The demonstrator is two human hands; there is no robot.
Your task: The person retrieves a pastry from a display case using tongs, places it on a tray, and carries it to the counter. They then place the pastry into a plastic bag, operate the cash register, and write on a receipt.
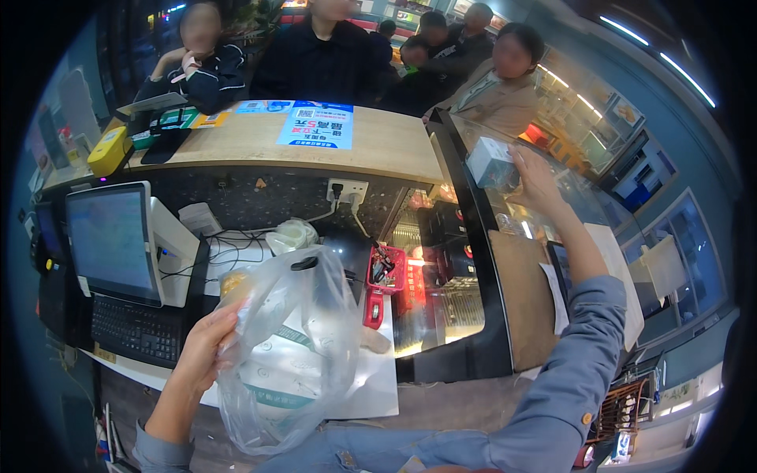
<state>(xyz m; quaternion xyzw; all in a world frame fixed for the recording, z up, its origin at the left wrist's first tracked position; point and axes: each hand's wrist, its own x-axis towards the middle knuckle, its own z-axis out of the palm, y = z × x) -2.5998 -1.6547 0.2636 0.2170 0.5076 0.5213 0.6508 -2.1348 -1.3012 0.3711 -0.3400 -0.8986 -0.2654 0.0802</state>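
Observation:
My left hand [214, 342] is closed on the handle side of a translucent plastic carrier bag [331, 331]. A white package with green printed bands [278, 369] shows through the bag's film. Over on the right, my right hand [537, 180] reaches across the glass-topped display case [508, 219]. Its fingers are at the right side of a small white and pale-blue box [491, 162] on top of the case. The near fingers hide part of that box, so whether they grip it or only touch it is unclear.
A touchscreen till [109, 242] and black keyboard [136, 331] stand left. Cables [236, 248] trail behind the bag. A pink basket of small items [387, 269] sits beside a red tape dispenser [374, 308]. Several people stand beyond the wooden counter [390, 127], which bears a yellow device [110, 151].

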